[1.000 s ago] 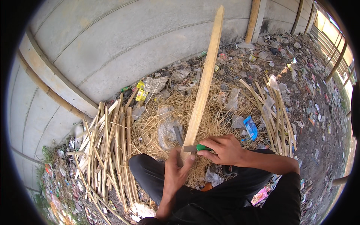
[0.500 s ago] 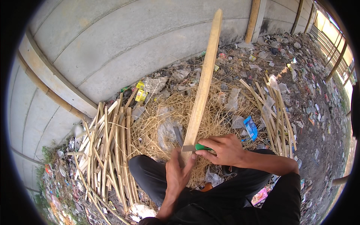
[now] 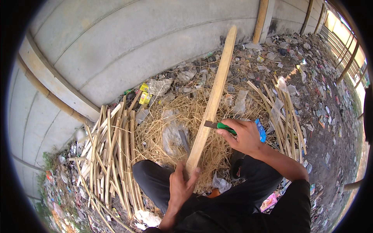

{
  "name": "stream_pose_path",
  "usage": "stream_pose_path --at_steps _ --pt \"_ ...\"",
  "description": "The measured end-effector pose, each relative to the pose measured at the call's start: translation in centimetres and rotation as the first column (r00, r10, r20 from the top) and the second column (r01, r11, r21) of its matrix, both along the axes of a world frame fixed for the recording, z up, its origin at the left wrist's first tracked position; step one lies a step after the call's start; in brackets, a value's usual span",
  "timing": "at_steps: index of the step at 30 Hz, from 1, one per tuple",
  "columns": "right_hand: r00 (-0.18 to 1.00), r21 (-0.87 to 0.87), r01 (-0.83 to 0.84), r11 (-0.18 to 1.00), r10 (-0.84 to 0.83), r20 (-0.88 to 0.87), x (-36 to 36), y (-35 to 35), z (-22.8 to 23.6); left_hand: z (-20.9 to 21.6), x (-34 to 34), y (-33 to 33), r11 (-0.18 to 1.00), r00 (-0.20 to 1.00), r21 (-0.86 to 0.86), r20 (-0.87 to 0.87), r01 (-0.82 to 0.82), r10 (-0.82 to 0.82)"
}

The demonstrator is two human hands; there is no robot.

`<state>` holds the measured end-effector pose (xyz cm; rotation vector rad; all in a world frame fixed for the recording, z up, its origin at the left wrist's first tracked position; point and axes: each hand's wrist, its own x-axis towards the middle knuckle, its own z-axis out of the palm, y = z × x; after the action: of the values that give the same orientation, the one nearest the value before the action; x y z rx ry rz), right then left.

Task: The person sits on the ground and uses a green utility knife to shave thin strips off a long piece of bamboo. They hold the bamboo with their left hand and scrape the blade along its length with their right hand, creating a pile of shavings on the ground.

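A long, flat bamboo strip (image 3: 216,93) slants away from my lap toward the wall. Its near end sits in my left hand (image 3: 182,184), with the thumb on one side and the fingers on the other. My right hand (image 3: 244,135) is closed round the green handle of a knife (image 3: 225,127), whose short, dull blade touches the strip's right side partway up. Beyond my left hand, a narrow grey blade-like piece (image 3: 184,140) rests against crumpled clear plastic (image 3: 171,134).
Straw-like shavings (image 3: 155,120) cover the ground before my folded legs. A large pile of split strips (image 3: 112,155) lies left, a smaller bundle (image 3: 287,120) right. Litter and a blue wrapper (image 3: 260,131) are scattered about. A grey concrete wall (image 3: 147,35) stands ahead.
My right hand and the knife have moved up and right, farther along the strip from my left hand. The strip's far tip has dropped lower and shifted slightly right.
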<state>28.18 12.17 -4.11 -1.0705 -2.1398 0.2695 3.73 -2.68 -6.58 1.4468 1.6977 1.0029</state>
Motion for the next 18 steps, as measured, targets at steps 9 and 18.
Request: stream_pose_path --at_steps 9,18 --pt "0.999 -0.005 -0.029 1.0 0.029 -0.035 0.4 -0.4 0.0 0.1 0.3 0.1 1.0 0.993 0.005 -0.12 -0.003 0.004" --pt "0.998 0.027 -0.065 0.998 0.064 0.029 0.8 -0.4 0.5 0.9 0.0 -0.6 0.999 0.986 -0.03 -0.168 -0.029 0.023"
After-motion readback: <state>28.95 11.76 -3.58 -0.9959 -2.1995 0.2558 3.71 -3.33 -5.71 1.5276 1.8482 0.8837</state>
